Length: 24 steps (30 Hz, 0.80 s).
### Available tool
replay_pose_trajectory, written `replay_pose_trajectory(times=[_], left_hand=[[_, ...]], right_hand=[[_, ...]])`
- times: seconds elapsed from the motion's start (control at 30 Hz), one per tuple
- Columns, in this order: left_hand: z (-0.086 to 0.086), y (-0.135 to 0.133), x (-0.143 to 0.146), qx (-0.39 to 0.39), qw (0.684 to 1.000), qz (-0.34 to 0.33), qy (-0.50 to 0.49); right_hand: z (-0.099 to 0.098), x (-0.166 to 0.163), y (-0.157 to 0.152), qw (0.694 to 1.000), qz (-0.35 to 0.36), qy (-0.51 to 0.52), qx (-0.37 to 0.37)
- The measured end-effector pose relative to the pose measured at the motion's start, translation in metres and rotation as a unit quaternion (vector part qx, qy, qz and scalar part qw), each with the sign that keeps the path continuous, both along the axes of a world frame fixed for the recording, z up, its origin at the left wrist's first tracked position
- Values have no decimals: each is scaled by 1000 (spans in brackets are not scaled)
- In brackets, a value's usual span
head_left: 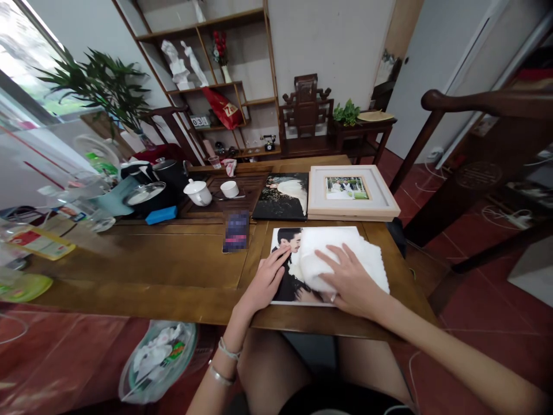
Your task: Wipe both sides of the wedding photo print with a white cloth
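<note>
A photo panel lies flat near the table's front edge, showing a person in a dark suit. My left hand rests flat on its left side with fingers stretched out, holding nothing. Over the panel's right part spreads a fluffy white cloth, which hides much of the picture and hangs past the right edge. My right hand presses on this cloth from above, fingers spread and slightly bent. A ring shows on that hand.
Behind the panel lie a dark photo panel and a light wooden picture frame. A phone, blue block, lidded white cup and black kettle stand leftward. A bin sits below the table's front edge.
</note>
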<state>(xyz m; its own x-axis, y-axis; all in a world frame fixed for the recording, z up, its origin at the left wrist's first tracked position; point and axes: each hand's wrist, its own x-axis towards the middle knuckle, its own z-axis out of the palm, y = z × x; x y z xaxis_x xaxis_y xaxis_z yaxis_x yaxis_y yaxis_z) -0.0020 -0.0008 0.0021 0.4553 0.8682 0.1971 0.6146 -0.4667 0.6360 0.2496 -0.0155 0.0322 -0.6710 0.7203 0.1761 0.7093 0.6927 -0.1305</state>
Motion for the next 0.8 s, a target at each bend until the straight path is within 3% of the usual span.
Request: replay_pose_trajectory(times=[0.2,0.47,0.57,0.67,0.8], left_hand=[[1,-1,0,-1,1000,1,14],[-2,1,0,3,1000,-3,-13],[-2,1,1,4,1000,-2,-15],[-1,0,1,4,1000,1,-12],[1,0,1,7,1000,2,-7]], right_hand=[[-2,-14,-35,996,83,20,-41],[3,17,37,999,-23,40,20],[1,17,46,998,-42,21,29],[-1,3,25,999,-35,-2,22],[-3,-18,-22,998,55,0,-30]])
